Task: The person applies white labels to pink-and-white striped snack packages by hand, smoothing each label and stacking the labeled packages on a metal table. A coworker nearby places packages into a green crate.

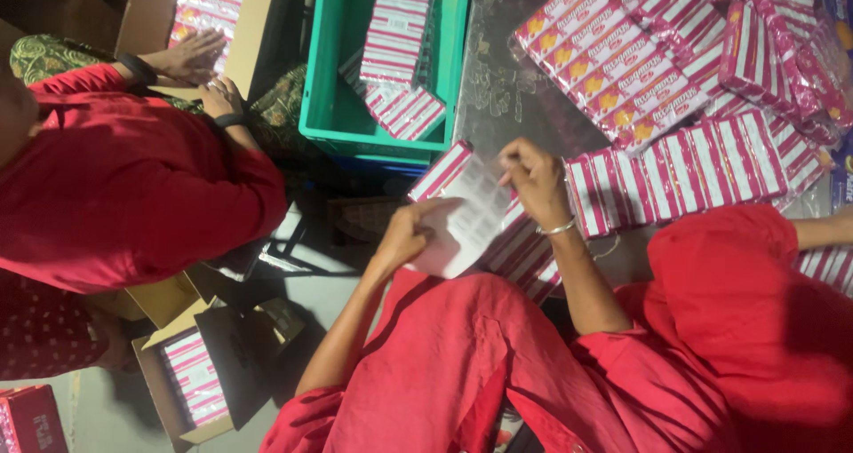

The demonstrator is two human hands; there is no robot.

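My left hand and right hand both grip pack at surface's near edge; long axis runs diagonally between hands, right nearer stacks.

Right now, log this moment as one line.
left hand: holds clear bag | right hand: pinches bag top | green crate: holds packets

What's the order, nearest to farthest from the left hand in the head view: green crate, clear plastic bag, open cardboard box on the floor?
From the left hand:
1. Clear plastic bag, held in that hand.
2. Green crate, up the frame beyond the hand.
3. Open cardboard box, lower left on the floor.
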